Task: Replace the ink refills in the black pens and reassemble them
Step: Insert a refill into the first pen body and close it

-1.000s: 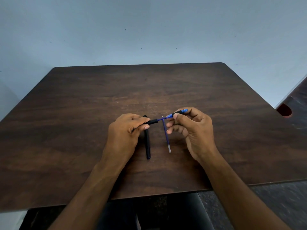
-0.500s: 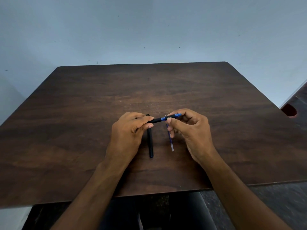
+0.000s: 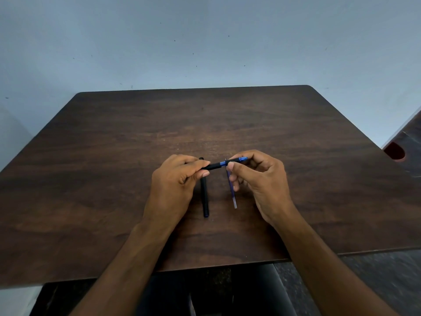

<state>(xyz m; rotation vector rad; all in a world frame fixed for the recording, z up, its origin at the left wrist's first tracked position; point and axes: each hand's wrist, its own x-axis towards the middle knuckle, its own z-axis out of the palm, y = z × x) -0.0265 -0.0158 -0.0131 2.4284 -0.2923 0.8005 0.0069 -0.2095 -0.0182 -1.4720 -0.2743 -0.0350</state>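
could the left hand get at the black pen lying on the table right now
Probably not at once: the left hand grips the pen barrel both hands hold. The black pen lies just beside it, uncovered.

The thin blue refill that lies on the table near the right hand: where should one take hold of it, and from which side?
Probably pinch the loose refill from above at its near, pale end, thumb and finger across its width. It lies flat on the table, pointing toward the person; that end is free, while the right hand covers its far part.
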